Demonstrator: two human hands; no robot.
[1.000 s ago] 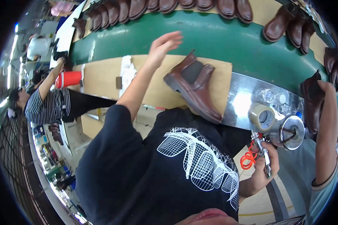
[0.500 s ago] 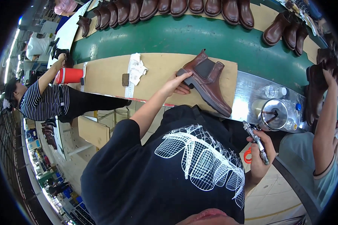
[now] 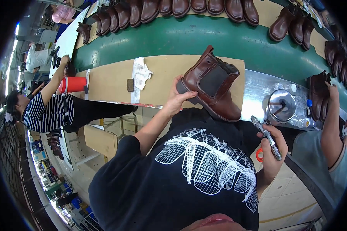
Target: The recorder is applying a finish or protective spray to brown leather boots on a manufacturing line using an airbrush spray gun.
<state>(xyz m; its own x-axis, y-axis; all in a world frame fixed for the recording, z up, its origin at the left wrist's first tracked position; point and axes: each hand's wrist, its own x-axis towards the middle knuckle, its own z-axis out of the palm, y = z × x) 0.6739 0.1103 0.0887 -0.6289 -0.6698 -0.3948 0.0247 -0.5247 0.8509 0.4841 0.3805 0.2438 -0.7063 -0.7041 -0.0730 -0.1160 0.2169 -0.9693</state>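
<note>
My left hand [image 3: 177, 101] grips a brown leather ankle boot [image 3: 223, 104] by its heel, thumb along the side above the sole. Tilted with its toe down to the right, the boot shows a dark elastic panel [image 3: 213, 81] on its side. It is held over the front edge of the cardboard-covered bench [image 3: 164, 77]. My right hand [image 3: 273, 148] is closed round a slim, silver, pen-shaped metal tool [image 3: 266, 138], whose tip points up and left, apart from the boot. An orange-red ring [image 3: 259, 154] shows beside the fingers; what it belongs to is hidden.
A white cloth [image 3: 142, 75] and a small brown block [image 3: 130, 85] lie on the cardboard. Right of it stand a metal pot [image 3: 281, 106] and plastic bottles [image 3: 291, 87]. Behind the green surface [image 3: 162, 40] are several brown boots [image 3: 181, 7]. Co-workers [image 3: 46, 102] stand left and right.
My left hand has turned the boot, raising it toward me so more of its side and top shows. My right hand with the tool has shifted slightly right.
</note>
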